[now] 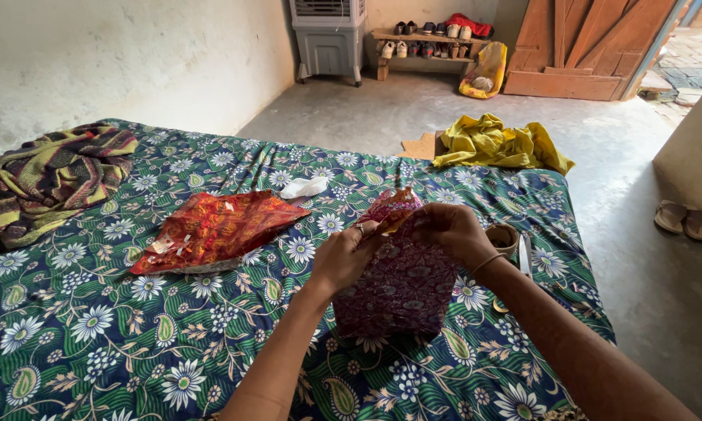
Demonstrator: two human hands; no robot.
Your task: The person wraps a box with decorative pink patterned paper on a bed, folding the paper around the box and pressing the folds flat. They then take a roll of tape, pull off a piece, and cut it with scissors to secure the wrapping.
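A bed sheet (93,327), dark green with white flowers and paisley shapes, covers the bed and fills most of the view. On its far left corner lies a striped blanket (47,179), crumpled. Beyond the far edge of the bed a yellow cloth (499,144) lies in a heap. A sheet of red and orange wrapping paper (210,230) lies flat on the bed, left of the hands, with a small white crumpled piece (304,187) just beyond it.

The wrapped box (404,288) stands upright near the middle of the bed, in front of the person. It is covered in maroon paper with small flowers. Its long axis is vertical, and the open top end of the paper points up and a little away from the person. What is inside the paper I cannot tell.

The right hand (450,232) is curled over the top right of the box and pinches the paper flap there. The left hand (341,256) meets it from the left side, fingers bent and pressed on the same loose paper edge. A ring is on one left finger.

Behind the right wrist a roll of tape (508,234) rests on the sheet.
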